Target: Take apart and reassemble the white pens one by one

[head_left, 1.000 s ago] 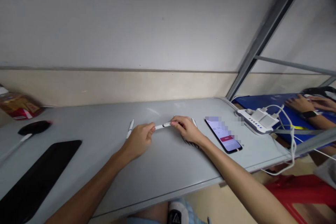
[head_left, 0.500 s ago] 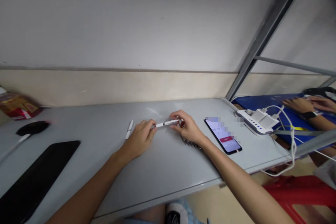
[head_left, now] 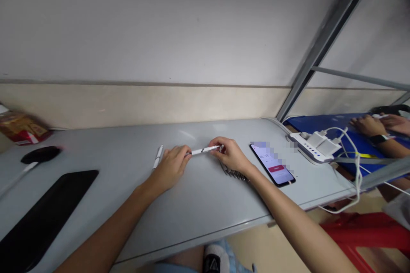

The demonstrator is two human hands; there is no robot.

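A white pen (head_left: pixel 201 150) with dark markings spans the gap between my two hands, held just above the grey desk. My left hand (head_left: pixel 173 163) pinches its left end. At its right end, the fingers of my right hand (head_left: pixel 229 152) are closed around the tip; what else they may hold is hidden. Another white pen (head_left: pixel 158 156) lies on the desk just left of my left hand. Under my right wrist sit several dark, shiny small pieces (head_left: pixel 235 174), partly covered.
A lit phone (head_left: pixel 272 164) lies to the right, near a white power strip (head_left: pixel 310 148) with cables. At left are a black mat (head_left: pixel 48 217), a black oval object (head_left: pixel 41 154) and a red-gold package (head_left: pixel 22 129). Another person's hands (head_left: pixel 371 126) work over a blue surface beyond the metal frame.
The pen has turned slightly in my fingers, its dark markings now showing differently. My right hand has shifted a little to the right; my left hand stays nearly in place.
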